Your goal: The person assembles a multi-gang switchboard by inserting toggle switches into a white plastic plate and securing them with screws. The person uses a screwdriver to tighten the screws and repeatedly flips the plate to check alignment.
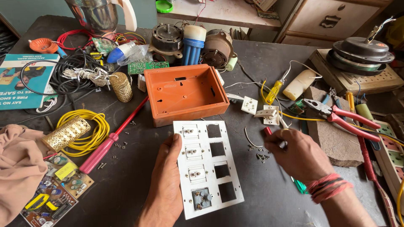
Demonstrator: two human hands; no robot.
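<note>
A white switch plate (208, 168) with several square cut-outs and fitted switch backs lies flat on the dark table. My left hand (165, 176) holds its left edge, thumb on top. My right hand (296, 153) is to the right of the plate, fingers closed around a small red-tipped tool (268, 130) above loose screws (260, 156). An open orange plastic box (185, 93) sits just behind the plate.
A pink-handled screwdriver (110, 142) and a yellow wire coil (90, 128) lie at left. Red pliers (343, 119) rest on a stone slab at right, near white sockets (265, 111). Motors (216, 48), circuit boards and cables crowd the back.
</note>
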